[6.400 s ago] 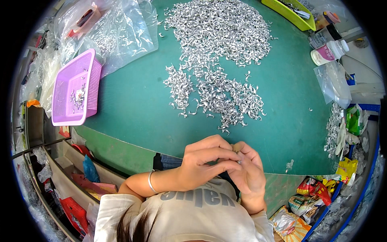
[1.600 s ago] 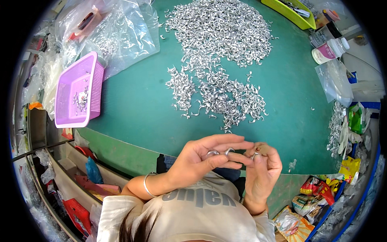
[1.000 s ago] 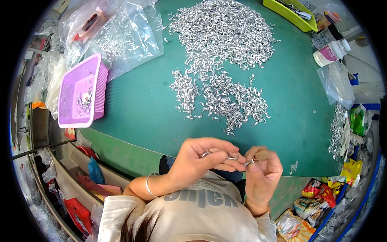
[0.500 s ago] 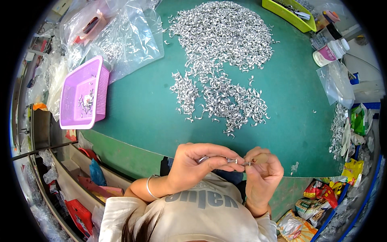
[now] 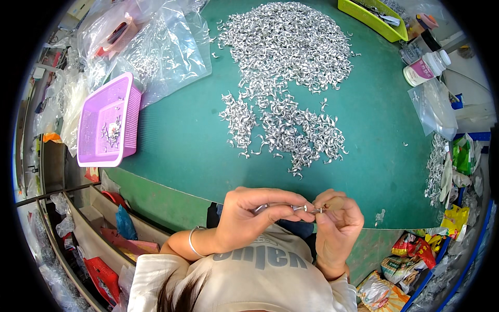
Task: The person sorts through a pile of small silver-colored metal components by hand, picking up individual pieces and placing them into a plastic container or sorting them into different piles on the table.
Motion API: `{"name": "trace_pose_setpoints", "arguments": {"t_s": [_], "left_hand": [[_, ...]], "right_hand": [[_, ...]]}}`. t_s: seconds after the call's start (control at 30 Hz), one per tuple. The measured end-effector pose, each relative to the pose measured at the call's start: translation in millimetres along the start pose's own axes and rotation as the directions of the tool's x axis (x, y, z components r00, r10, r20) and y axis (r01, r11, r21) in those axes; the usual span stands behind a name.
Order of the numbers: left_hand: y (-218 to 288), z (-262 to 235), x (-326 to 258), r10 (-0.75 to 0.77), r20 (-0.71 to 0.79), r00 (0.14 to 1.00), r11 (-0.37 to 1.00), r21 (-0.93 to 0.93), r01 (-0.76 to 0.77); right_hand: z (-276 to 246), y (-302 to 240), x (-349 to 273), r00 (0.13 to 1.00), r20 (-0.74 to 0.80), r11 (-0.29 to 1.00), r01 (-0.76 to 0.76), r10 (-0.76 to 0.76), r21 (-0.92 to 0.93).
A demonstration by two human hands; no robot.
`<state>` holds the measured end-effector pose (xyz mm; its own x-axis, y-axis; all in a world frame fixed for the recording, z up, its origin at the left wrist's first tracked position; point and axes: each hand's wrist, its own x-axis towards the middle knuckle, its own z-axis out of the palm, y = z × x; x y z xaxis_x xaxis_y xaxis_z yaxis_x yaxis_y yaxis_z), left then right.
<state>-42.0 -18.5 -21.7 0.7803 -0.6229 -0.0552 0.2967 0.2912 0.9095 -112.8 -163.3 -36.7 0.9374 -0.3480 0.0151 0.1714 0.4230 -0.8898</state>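
My left hand [image 5: 243, 216], a bangle at its wrist, is closed around a slim silver metal piece [image 5: 298, 208] whose flared end pokes out between thumb and fingers. Just right of it, my right hand [image 5: 344, 224] pinches a small silver metal part [image 5: 319, 210], its outline mostly covered by the fingers. The two parts meet or nearly meet; I cannot tell which. Both hands are held at the near table edge, in front of my shirt. Beyond them, a large heap of small curved silver metal pieces [image 5: 286, 44] spreads into a looser cluster [image 5: 304, 130] toward me.
A purple plastic basket [image 5: 99, 153] with a few metal pieces stands left on the green table [image 5: 182, 140]. Clear plastic bags [image 5: 176, 57] lie behind it. At the right are a yellow-green tray [image 5: 371, 22], a white bottle [image 5: 423, 68] and another strip of metal pieces [image 5: 435, 169].
My left hand has shifted very slightly downward. The hold of both hands on the metal parts looks the same, and the heap is unchanged.
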Motion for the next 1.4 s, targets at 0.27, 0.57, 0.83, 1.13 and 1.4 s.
{"name": "trace_pose_setpoints", "arguments": {"t_s": [0.27, 0.57, 0.83, 1.13, 1.4], "left_hand": [[-3.5, 0.8, -0.1, -0.078, -0.088, 0.993, 0.985, -0.159, 0.063], [-10.4, 6.7, 0.0, -0.228, -0.017, 0.974, 0.939, -0.268, 0.215], [-11.0, 10.5, -1.7, 0.213, -0.101, 0.972, 0.933, 0.317, -0.171], [-10.8, 5.8, -3.8, 0.121, -0.152, 0.981, 0.944, 0.323, -0.067], [-6.6, 5.8, -1.8, 0.189, -0.118, 0.975, 0.924, 0.357, -0.136]], "right_hand": [[-1.8, 3.2, -0.4, 1.0, -0.012, 0.999, -0.024, 0.025, 0.038], [2.0, 3.8, -0.6, 1.0, 0.003, 0.998, -0.021, 0.021, 0.054], [2.8, 0.9, 0.3, 0.982, 0.014, 0.961, -0.187, 0.188, 0.203], [0.0, 6.2, -1.6, 0.988, 0.081, 0.964, -0.147, 0.132, 0.22], [3.0, 4.9, -0.9, 0.996, 0.075, 0.992, -0.059, 0.051, 0.11]]}}
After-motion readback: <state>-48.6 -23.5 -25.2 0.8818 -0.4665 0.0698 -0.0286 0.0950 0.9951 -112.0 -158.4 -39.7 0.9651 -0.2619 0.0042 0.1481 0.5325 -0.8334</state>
